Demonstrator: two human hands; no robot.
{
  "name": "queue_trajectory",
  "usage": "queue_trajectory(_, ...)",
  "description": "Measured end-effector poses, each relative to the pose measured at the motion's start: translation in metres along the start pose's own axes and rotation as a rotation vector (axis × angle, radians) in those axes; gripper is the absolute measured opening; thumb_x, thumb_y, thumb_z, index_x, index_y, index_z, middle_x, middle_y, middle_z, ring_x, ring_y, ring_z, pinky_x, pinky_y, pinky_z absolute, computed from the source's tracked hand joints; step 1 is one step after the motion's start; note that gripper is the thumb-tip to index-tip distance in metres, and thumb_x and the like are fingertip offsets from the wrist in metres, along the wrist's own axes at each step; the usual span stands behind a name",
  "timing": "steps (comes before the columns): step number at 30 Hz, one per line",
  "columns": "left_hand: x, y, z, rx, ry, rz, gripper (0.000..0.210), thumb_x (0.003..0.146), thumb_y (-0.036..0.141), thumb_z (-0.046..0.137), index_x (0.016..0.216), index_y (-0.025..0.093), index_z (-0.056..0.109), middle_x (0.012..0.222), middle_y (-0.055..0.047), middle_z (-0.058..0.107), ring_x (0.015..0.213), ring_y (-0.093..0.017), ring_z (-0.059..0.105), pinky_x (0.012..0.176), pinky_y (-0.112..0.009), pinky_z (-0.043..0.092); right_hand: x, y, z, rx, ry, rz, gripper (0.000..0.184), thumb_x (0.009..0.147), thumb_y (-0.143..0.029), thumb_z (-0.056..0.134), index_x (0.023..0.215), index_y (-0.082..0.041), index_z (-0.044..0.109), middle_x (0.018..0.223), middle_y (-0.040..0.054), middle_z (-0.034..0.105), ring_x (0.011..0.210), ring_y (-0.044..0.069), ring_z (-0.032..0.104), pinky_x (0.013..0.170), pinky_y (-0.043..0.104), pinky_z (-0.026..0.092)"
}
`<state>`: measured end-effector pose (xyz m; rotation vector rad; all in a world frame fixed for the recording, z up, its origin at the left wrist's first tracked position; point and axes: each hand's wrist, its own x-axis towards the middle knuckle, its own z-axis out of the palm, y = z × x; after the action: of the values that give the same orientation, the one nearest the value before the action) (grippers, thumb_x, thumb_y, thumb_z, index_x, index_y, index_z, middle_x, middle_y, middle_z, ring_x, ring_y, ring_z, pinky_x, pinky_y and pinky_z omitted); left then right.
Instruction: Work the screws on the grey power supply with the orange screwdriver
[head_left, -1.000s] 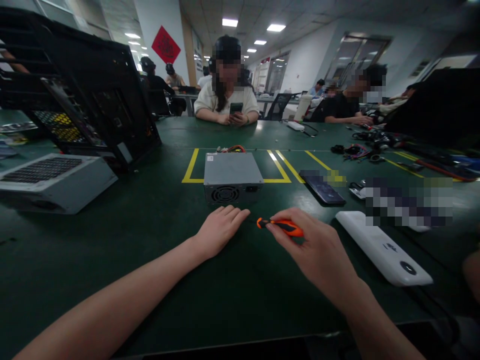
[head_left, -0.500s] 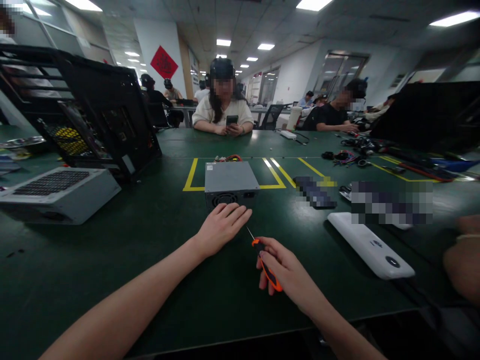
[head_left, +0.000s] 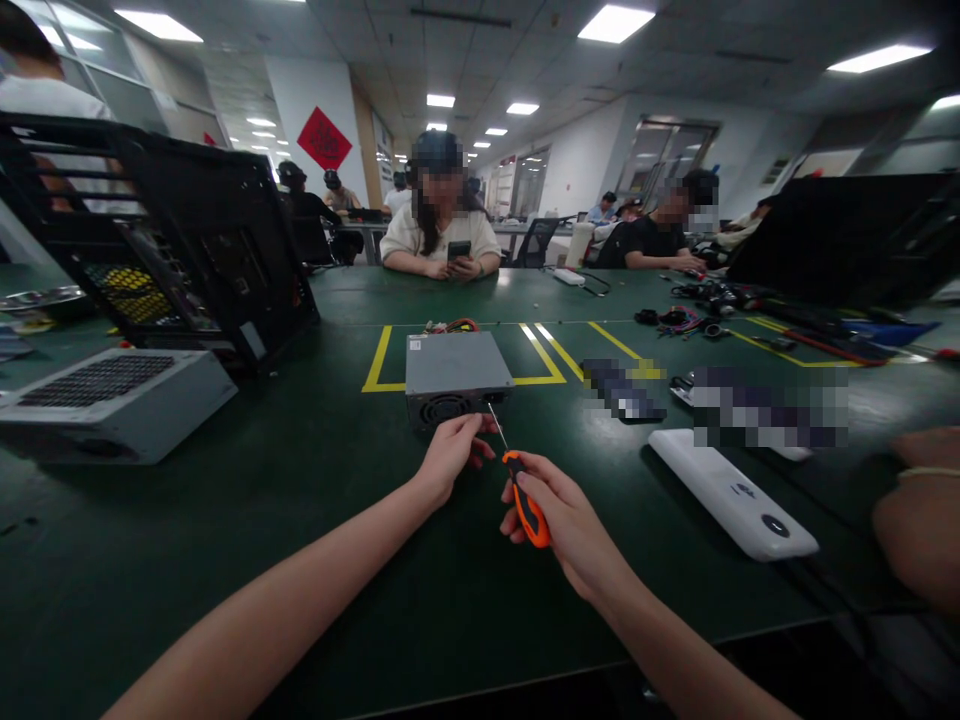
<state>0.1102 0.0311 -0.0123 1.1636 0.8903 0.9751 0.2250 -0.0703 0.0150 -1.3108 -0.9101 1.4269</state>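
A grey computer power supply (head_left: 459, 362) lies on the green table in front of me, its fan and power socket side facing me and coloured cables behind it. My right hand (head_left: 551, 505) is closed around the orange and black handle of a screwdriver (head_left: 529, 505). The thin metal shaft points up and left, with its tip close to the power socket; contact cannot be made out. Beside the shaft, my left hand (head_left: 454, 455) sits just before the power supply's lower front, fingers bent but apart, with nothing visible in them.
At left stand a black computer case (head_left: 217, 250) and a second power supply (head_left: 112, 405). To the right lie a white device (head_left: 731, 495), a blurred phone-like object (head_left: 622, 390) and tangled cables (head_left: 679, 318). A person (head_left: 441, 230) sits opposite with a phone; another person's arm (head_left: 919, 520) is at far right.
My left hand has turned and dropped from the power supply's front, its fingers now bent. The screwdriver has moved up towards the power supply in my right hand. The view has shifted slightly.
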Motion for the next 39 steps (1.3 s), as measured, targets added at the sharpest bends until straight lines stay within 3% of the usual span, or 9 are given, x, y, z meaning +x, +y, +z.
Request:
queue_trajectory(8,0.011,-0.001,0.0,-0.216,0.018,-0.031,0.026,0.082,0.029,0.045,0.098,0.013,0.057,0.099,-0.013,0.063,0.048,-0.006,0.053,0.04,-0.015,0.033,0.011,0.003,0.004,-0.008,-0.027,-0.009,0.03,0.082,-0.031,0.044,0.11,-0.02,0.045,0.077,0.0001,0.055,0.054,0.011,0.059,0.049,0.024,0.044)
queue_trajectory(19,0.014,0.003,-0.003,-0.2,0.03,-0.048,0.023,0.081,0.026,0.048,0.095,0.011,0.058,0.095,-0.012,0.064,0.046,-0.005,0.051,0.038,-0.015,0.031,0.014,0.005,0.007,-0.01,-0.014,-0.002,0.028,0.082,-0.033,0.043,0.108,-0.021,0.045,0.077,0.0,0.056,0.054,0.01,0.056,0.046,0.022,0.04)
queue_trajectory(27,0.01,0.004,-0.003,-0.205,0.029,-0.057,0.022,0.081,0.025,0.048,0.095,0.011,0.058,0.096,-0.012,0.064,0.046,-0.005,0.05,0.038,-0.016,0.03,0.019,0.013,0.006,0.184,0.013,0.084,0.018,0.079,-0.03,0.048,0.092,-0.018,0.044,0.066,0.0006,0.058,0.049,0.008,0.048,0.043,0.019,0.029)
queue_trajectory(39,0.01,0.004,-0.005,-0.194,0.007,-0.039,0.024,0.081,0.026,0.049,0.097,0.011,0.057,0.098,-0.013,0.063,0.046,-0.004,0.05,0.038,-0.015,0.029,0.02,0.013,0.005,0.237,-0.001,0.045,0.017,0.074,-0.03,0.057,0.082,-0.017,0.048,0.067,-0.0014,0.055,0.049,0.005,0.046,0.042,0.017,0.027)
